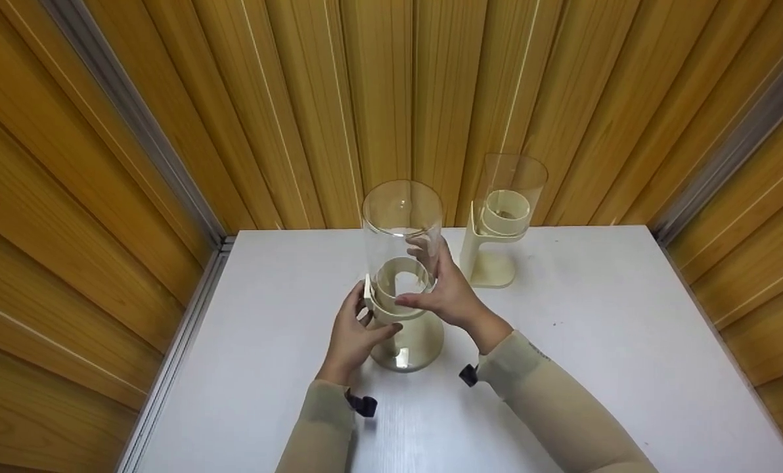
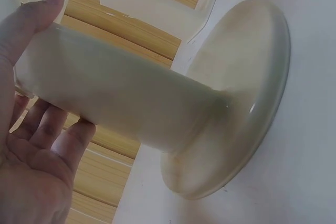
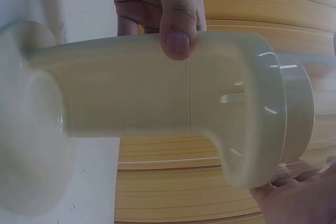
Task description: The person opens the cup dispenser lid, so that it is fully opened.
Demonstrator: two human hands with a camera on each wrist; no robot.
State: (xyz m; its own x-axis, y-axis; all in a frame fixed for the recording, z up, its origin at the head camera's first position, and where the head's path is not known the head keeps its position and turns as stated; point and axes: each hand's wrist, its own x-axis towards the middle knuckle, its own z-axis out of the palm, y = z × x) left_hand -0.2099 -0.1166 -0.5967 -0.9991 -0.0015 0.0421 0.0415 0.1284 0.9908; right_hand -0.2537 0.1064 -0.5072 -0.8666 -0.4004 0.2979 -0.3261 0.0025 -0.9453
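Observation:
A cream dispenser-like stand (image 1: 410,338) with a round base (image 2: 236,51) is in front of me, upright at the middle of the white table. Above its ring-shaped holder (image 3: 268,119) rises a clear cylinder (image 1: 391,213), with a cream collar inside the ring. My left hand (image 1: 354,338) grips the column just under the ring, thumb across the front and fingers behind. From the right side, my right hand (image 1: 456,295) curls round the lower part of the clear cylinder, thumb over the collar; its fingers show through the clear wall.
Behind and to the right stands a second cream holder (image 1: 471,256), with a cream cup (image 1: 506,226) in its ring and a clear curved piece (image 1: 516,172) above. Wood-look walls (image 1: 299,118) enclose the white table (image 1: 267,289) at the back and sides.

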